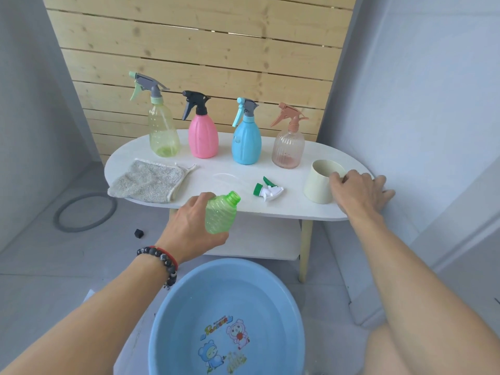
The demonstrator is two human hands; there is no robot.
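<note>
My left hand (190, 228) grips a green ribbed bottle (221, 212) with no cap, held tilted at the white table's front edge above the blue basin (173, 318). Its green and white spray head (267, 190) lies loose on the table. My right hand (359, 192) is on the right side of a cream cup (318, 182), thumb at the rim and fingers curled behind it.
Four spray bottles stand in a row at the back: yellow-green (162, 131), pink (203, 133), blue (246, 139), peach (288, 147). A grey cloth (147, 182) lies at the left of the oval table (232, 174). A wall is close on the right.
</note>
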